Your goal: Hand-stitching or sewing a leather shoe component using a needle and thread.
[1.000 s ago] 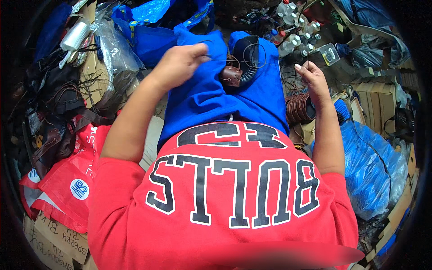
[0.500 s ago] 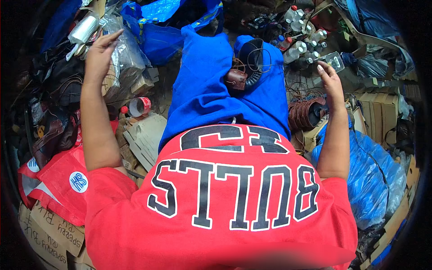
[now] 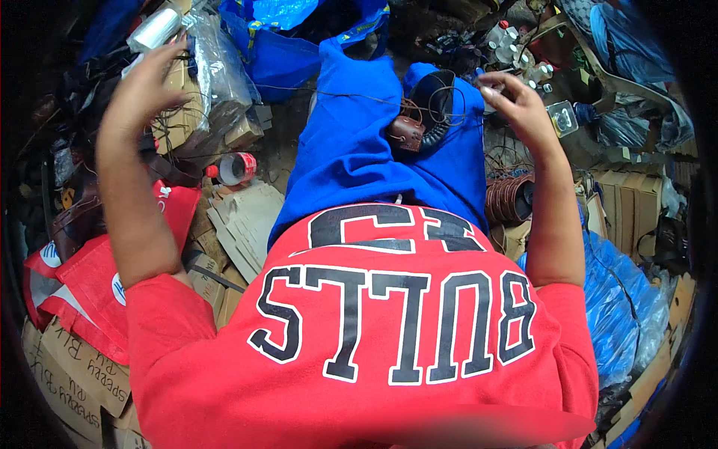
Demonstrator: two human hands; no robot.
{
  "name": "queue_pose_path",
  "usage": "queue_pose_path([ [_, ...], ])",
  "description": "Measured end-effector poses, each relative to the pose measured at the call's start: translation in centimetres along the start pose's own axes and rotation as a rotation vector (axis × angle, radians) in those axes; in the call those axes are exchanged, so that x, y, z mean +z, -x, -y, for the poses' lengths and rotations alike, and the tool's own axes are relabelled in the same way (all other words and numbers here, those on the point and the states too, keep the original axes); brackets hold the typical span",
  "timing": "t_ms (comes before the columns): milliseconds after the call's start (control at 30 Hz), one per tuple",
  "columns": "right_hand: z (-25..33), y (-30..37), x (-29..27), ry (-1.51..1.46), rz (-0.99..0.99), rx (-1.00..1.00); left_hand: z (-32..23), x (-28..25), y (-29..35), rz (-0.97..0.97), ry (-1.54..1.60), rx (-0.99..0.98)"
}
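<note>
On my lap lies a brown leather shoe piece with a dark, ribbed curved part beside it. Thin dark thread loops above it. Another strand runs leftward over my blue-clad knee toward my left hand. That hand is raised at the far left, in front of cardboard and clear plastic, its fingers smeared by motion. My right hand is raised right of the shoe piece, thumb and forefinger bent together by the loose thread. What lies between those fingertips is too small to see clearly.
A blue bag stands ahead; a red-labelled bottle lies left of my legs. Small bottles cluster at the far right. Stacked brown leather pieces and blue plastic sit right, a red bag left.
My left hand has swung outward and a little lower, now blurred. My right hand has moved inward toward the lap. A strand of thread now stretches over my left knee.
</note>
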State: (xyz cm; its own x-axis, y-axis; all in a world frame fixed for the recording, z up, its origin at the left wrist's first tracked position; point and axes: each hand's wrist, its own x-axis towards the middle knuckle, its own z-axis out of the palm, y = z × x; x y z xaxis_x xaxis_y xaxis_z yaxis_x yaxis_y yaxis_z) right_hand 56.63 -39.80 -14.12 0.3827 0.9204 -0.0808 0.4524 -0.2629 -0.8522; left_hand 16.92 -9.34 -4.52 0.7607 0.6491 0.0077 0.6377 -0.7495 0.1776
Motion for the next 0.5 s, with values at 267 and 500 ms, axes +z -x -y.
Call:
queue_pose_path([
  [267, -3.6, 3.6, 2.8, 0.148, -0.048, -0.114, -19.2, 15.0, -2.3, 0.192, 0.643, 0.341],
  [500, -2.0, 3.2, 2.5, -0.325, 0.136, 0.14, -16.2, 14.5, -2.9, 0.32, 0.837, 0.169],
])
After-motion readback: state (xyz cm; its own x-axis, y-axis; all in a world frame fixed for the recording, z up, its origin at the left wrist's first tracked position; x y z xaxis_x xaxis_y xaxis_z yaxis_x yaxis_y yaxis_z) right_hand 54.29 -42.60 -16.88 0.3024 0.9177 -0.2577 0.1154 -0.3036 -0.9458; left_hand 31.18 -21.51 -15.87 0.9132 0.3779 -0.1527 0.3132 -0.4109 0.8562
